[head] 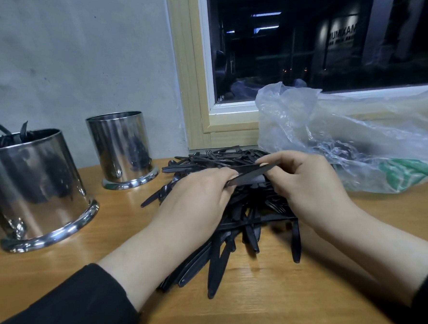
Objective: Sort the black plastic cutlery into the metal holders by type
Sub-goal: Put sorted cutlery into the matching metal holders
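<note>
- Table (267, 306): wooden, set against a grey wall (76, 57) and a window (313, 38) that is dark outside.
- Cutlery pile (227, 238): black plastic knives, forks and spoons heaped loosely at the table's middle, partly hidden under both hands; handles are fanned toward the near edge, fork tines are seen at the far side.
- Knife (249, 176): black, held above the pile between both hands, lying roughly level with its right end slightly raised.
- Left hand (198, 205): back turned up, fingers curled round the knife's left end.
- Right hand (307, 181): the knife's right part is pinched between thumb and fingertips; the other fingers are curled.
- Near holder (34, 188): wide polished metal cylinder with a flared foot, stood at the left of the table; black cutlery is seen sticking up past its rim.
- Far holder (123, 150): narrower metal cylinder, stood by the wall, between the near holder and the pile; its contents cannot be told.
- Bag (356, 138): clear crumpled plastic with a green patch, lying at the right beneath the window, just beside the pile.
- Sleeves (66, 311): black, worn on both forearms.
</note>
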`<state>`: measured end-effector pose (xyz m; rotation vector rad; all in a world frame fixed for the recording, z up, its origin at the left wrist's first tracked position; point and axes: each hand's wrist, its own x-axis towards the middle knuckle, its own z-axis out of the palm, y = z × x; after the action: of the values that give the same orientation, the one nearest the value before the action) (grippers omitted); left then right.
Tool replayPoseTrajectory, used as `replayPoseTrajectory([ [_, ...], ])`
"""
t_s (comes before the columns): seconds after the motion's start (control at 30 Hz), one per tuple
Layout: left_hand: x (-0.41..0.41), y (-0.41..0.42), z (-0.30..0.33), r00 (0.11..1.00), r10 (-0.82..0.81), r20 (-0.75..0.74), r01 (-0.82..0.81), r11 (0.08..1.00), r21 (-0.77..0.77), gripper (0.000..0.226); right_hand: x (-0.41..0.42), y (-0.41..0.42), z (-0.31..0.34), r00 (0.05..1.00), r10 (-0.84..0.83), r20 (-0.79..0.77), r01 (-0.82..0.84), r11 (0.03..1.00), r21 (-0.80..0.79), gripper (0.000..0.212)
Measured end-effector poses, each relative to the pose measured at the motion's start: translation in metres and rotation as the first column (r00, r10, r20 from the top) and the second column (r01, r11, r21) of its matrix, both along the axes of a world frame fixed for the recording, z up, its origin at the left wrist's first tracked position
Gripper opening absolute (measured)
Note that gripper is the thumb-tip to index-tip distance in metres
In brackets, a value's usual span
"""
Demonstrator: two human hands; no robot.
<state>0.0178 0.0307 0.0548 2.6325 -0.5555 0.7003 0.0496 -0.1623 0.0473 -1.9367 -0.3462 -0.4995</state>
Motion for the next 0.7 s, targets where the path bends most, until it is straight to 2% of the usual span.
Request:
replayPoseTrajectory([
  [0.1, 0.0, -0.001, -0.001, 0.999, -0.009, -0.046, 0.008, 1.0, -0.015, 0.025, 0.001, 0.0, 0.001, 0.999, -0.042, -0.011, 0.043, 0.997, 0.07, 0.012],
  [0.2, 0.002, 0.002, -0.003, 0.996, 0.02, -0.085, -0.024, 0.999, -0.046, 0.04, 0.003, -0.005, 0.006, 0.996, -0.056, -0.069, 0.074, 0.947, 0.313, 0.011],
  [0.33, 0.004, 0.004, -0.004, 0.99, 0.039, -0.135, -0.061, 0.984, -0.166, 0.044, 0.004, -0.011, 0.008, 0.99, 0.02, -0.141, 0.06, 0.84, 0.539, 0.012],
  [0.43, 0.005, 0.005, -0.004, 0.986, 0.028, -0.164, -0.072, 0.96, -0.271, 0.046, -0.001, -0.008, 0.01, 0.98, 0.078, -0.182, 0.049, 0.794, 0.606, 0.013],
  [0.5, 0.006, 0.005, -0.004, 0.968, -0.038, -0.248, -0.083, 0.883, -0.462, 0.046, -0.005, -0.006, 0.012, 0.975, 0.103, -0.195, 0.042, 0.78, 0.624, 0.012],
  [0.57, 0.004, 0.004, -0.002, 0.921, -0.18, -0.346, -0.122, 0.709, -0.694, 0.04, -0.007, -0.003, 0.013, 0.972, 0.128, -0.199, 0.034, 0.758, 0.651, 0.011],
  [0.63, 0.002, 0.003, 0.0, 0.884, -0.288, -0.368, -0.156, 0.56, -0.813, 0.04, -0.009, -0.001, 0.014, 0.968, 0.153, -0.201, 0.025, 0.734, 0.679, 0.009],
  [0.7, 0.002, 0.004, 0.0, 0.879, -0.331, -0.343, -0.164, 0.465, -0.87, 0.047, -0.012, 0.002, 0.015, 0.962, 0.18, -0.203, 0.015, 0.713, 0.701, 0.007],
])
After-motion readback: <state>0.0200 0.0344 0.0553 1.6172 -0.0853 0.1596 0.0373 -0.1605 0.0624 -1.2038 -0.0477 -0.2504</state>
